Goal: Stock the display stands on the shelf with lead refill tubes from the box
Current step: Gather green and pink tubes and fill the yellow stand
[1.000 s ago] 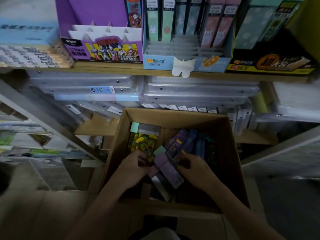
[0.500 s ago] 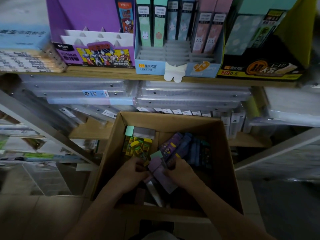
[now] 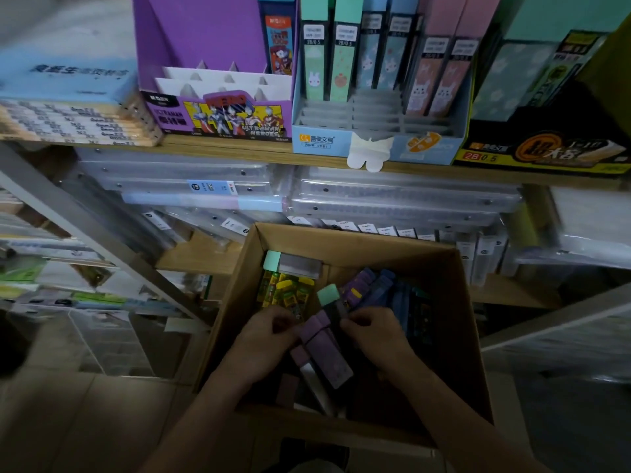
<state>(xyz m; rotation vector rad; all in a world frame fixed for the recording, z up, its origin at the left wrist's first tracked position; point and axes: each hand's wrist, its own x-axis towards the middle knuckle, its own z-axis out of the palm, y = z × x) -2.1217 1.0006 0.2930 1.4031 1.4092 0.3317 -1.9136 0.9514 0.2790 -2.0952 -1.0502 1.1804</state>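
Observation:
An open cardboard box (image 3: 457, 312) sits below the shelf and holds several lead refill tubes in purple, blue, yellow and mint. Both my hands are inside it. My left hand (image 3: 264, 331) grips the near end of a purple tube (image 3: 327, 353) from the left. My right hand (image 3: 372, 331) pinches the same bundle of tubes from the right, beside a mint-capped tube (image 3: 329, 295). On the shelf above stand a purple display stand (image 3: 218, 110) with white dividers and a light blue display stand (image 3: 379, 131) with mint, blue and pink tubes at its back.
A black and yellow 2B 0.5 display (image 3: 543, 145) stands at the right of the wooden shelf (image 3: 239, 150). Stacked boxes (image 3: 75, 121) lie at its left. Clear plastic cases (image 3: 392, 199) fill the shelf below. A grey slanted rack frame (image 3: 85, 227) runs down the left.
The view has come closer to the shelf and box. Both hands have drawn together round the purple tubes, lifting their far ends slightly.

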